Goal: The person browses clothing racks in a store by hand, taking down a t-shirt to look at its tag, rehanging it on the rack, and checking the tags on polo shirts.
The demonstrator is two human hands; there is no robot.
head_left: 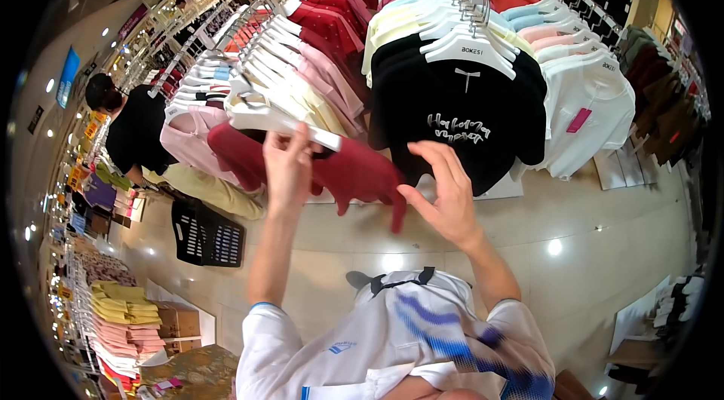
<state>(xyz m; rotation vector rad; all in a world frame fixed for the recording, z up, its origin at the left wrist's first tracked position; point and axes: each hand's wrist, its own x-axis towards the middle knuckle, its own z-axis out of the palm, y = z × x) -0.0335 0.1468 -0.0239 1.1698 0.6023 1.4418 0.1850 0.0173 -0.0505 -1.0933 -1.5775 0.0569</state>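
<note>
A dark red shirt (343, 174) hangs tilted and blurred on a white hanger (260, 119), in front of the left rack. My left hand (289, 170) is closed at the shirt's neckline, fingertips against the hanger bar. Close by the shirt's right end is my right hand (446, 193), its thumb and fingers apart. Whether its thumb touches the red cloth I cannot tell. Behind that hand, a black T-shirt (460, 117) with white lettering hangs at the front of the middle rack on a white hanger (469, 52).
Pale, pink and red shirts (324, 72) fill the left rack. On the right hangs a white shirt (588, 110) with a pink tag (578, 120). A person in black (136, 128) bends at the left, near a black basket (207, 234) on the tiled floor (588, 234). Folded clothes (124, 317) lie stacked lower left.
</note>
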